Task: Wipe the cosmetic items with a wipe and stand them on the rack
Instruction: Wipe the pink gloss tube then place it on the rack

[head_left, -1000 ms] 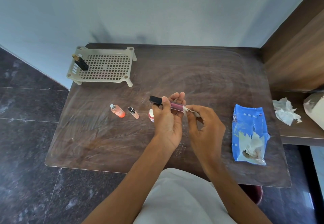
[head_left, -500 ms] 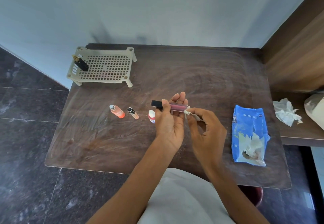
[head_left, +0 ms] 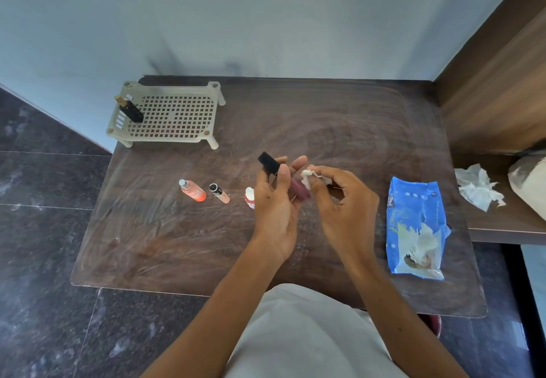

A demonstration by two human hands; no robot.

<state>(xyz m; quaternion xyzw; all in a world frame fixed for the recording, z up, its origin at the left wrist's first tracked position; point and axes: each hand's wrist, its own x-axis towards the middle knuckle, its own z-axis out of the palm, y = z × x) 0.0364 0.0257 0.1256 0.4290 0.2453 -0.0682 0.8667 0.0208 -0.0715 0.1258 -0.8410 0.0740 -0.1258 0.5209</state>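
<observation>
Lip gloss tube point(head_left: 298, 190) was gripped in left hand point(head_left: 276, 209), long axis running cap-up-left to base-down-right, base end met by wipe point(head_left: 308, 177) pinched in right hand point(head_left: 345, 209).

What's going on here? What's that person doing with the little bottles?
A person is cleaning makeup things. Their left hand holds a pink lip gloss with a black cap, and their right hand pinches a small white wipe right next to it. One black bottle already stands on the rack. An orange bottle, a small tube and a white-capped bottle wait on the table. A blue pack of wipes lies on the right.
</observation>
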